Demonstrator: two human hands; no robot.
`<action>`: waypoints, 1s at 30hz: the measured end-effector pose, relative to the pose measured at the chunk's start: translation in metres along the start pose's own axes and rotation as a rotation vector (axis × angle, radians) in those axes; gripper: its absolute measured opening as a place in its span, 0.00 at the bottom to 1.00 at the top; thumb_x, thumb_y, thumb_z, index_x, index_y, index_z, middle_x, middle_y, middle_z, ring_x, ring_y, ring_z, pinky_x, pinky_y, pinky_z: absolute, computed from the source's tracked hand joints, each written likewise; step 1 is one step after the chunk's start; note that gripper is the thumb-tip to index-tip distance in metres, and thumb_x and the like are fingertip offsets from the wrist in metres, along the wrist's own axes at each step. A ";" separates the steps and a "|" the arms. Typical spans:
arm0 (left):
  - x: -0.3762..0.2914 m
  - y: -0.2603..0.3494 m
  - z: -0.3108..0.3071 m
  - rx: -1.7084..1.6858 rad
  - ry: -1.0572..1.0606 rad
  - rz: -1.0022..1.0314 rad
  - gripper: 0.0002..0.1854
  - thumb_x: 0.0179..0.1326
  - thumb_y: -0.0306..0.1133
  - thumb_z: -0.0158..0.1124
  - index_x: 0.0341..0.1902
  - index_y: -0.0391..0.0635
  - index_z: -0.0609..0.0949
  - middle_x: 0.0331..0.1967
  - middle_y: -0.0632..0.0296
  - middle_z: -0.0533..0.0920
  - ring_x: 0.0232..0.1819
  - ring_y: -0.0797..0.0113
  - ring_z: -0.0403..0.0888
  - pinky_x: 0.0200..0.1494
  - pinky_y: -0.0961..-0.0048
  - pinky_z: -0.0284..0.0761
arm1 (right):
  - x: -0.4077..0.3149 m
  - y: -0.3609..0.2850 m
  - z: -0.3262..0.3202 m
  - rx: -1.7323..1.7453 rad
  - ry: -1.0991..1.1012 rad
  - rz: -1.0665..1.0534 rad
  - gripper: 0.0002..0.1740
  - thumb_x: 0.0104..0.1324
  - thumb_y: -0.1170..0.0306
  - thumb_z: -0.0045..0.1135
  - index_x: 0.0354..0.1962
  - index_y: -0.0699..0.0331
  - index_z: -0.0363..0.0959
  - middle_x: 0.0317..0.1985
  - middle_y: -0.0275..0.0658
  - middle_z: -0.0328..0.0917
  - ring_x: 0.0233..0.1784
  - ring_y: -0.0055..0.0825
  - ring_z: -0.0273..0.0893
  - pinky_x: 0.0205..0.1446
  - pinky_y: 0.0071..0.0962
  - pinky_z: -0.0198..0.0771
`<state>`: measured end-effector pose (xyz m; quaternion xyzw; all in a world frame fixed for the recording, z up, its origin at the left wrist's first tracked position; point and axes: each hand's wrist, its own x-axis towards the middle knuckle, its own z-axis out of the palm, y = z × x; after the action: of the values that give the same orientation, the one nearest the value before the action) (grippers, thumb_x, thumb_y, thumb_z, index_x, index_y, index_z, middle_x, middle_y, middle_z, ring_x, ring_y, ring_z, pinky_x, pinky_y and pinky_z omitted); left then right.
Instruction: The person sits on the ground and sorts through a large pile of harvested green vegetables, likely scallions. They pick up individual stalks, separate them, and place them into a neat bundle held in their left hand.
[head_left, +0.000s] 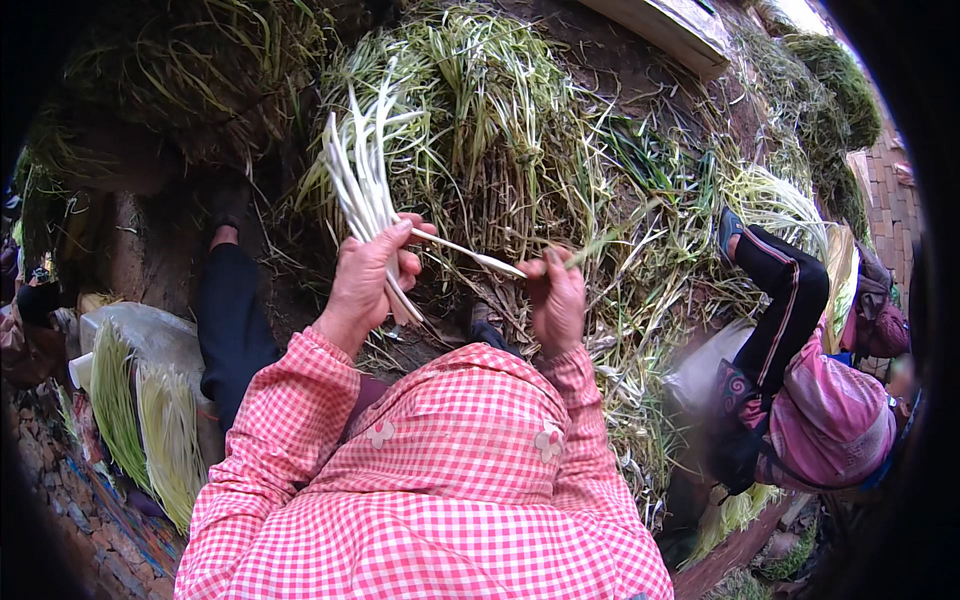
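My left hand (369, 274) is closed around a small bunch of pale white-green plant stalks (365, 180), whose longer ends fan upward and whose short ends stick out below the fingers. One thin stalk (465, 253) runs from the left fingers across to the right ones. My right hand (556, 296) pinches that stalk between thumb and fingers, and a green leafy end (611, 241) shows beyond it. Behind both hands stands a large heap of green leafy stalks (502, 127), with brownish lower stems facing me.
Trimmed stalks (169, 435) lie by a plastic sheet (161, 330) at the left. Loose leaves (645, 337) cover the ground at the right, beside a person (825, 427) in pink. A wooden board (667, 34) is at the top right. More green heaps (180, 67) stand upper left.
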<state>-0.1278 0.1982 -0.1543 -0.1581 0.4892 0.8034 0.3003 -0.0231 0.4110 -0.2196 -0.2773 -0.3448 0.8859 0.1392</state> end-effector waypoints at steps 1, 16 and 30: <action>0.000 0.004 -0.004 -0.013 0.009 0.034 0.10 0.67 0.31 0.53 0.47 0.39 0.76 0.39 0.53 0.83 0.19 0.80 0.78 0.14 0.85 0.69 | -0.004 -0.008 -0.018 -0.112 0.050 -0.026 0.09 0.69 0.71 0.48 0.43 0.66 0.66 0.25 0.37 0.79 0.30 0.26 0.80 0.43 0.28 0.78; 0.001 0.003 -0.001 0.087 0.028 0.045 0.10 0.66 0.32 0.57 0.46 0.41 0.78 0.37 0.54 0.84 0.19 0.79 0.78 0.15 0.84 0.67 | -0.028 -0.020 -0.046 -1.253 -0.045 -0.222 0.34 0.59 0.59 0.62 0.60 0.63 0.62 0.58 0.47 0.68 0.59 0.38 0.68 0.63 0.35 0.65; -0.004 -0.020 0.006 0.202 0.000 -0.012 0.19 0.56 0.40 0.69 0.44 0.40 0.78 0.35 0.59 0.82 0.30 0.74 0.81 0.16 0.86 0.68 | -0.014 0.019 0.024 -0.931 -0.386 -0.360 0.12 0.69 0.65 0.50 0.43 0.63 0.76 0.23 0.37 0.78 0.20 0.21 0.73 0.24 0.24 0.69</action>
<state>-0.1114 0.2090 -0.1632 -0.1298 0.5667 0.7482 0.3197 -0.0267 0.3779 -0.2124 -0.0781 -0.7629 0.6362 0.0850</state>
